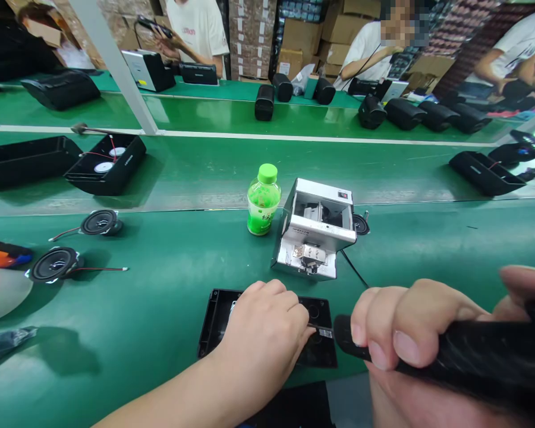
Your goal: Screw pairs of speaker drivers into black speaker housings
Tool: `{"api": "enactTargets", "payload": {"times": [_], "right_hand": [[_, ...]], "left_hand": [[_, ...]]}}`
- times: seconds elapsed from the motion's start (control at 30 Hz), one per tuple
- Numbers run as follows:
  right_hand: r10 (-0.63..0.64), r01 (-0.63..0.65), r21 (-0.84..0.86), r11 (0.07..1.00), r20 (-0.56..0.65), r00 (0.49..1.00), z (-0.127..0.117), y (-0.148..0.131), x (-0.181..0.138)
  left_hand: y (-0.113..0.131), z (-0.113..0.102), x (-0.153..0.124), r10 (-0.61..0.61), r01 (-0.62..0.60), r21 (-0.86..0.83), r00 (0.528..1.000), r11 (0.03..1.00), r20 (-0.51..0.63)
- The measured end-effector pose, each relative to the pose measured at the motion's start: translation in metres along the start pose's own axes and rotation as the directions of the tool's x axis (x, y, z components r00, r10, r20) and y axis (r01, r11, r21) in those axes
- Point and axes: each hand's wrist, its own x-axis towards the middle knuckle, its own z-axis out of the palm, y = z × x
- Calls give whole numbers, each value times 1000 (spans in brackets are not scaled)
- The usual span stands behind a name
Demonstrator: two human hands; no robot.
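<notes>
My left hand point(263, 333) lies knuckles-up on a black plastic housing point(214, 321) at the near edge of the green bench, fingers curled and pinched at the tip of a tool. My right hand point(410, 339) is wrapped round a black electric screwdriver point(472, 362), whose metal bit point(323, 331) points left and meets the left fingertips over the housing. What the left fingers pinch is hidden.
A grey screw-feeder box point(314, 229) and a green-capped bottle point(263, 202) stand just beyond the housing. Two loose speaker drivers point(56, 264) lie at left, black housings point(104, 163) on the belt behind. Other people work at the far bench.
</notes>
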Motion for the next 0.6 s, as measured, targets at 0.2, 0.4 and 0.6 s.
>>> {"api": "enactTargets", "payload": {"times": [0.2,0.4,0.6], "right_hand": [[-62,61,31,998,8,998,9,13,6],[-77,76,29,997,28,997,-7,37,10],[-35,30,67,997,80,996,-13,55,11]], "left_hand": [[-11,2,-7,-98,94,-78,994,993,-40],[-25,8,-21,-147,159,-50,971,986,191],[-26,10,-14,-149,158,-9,952,987,267]]}}
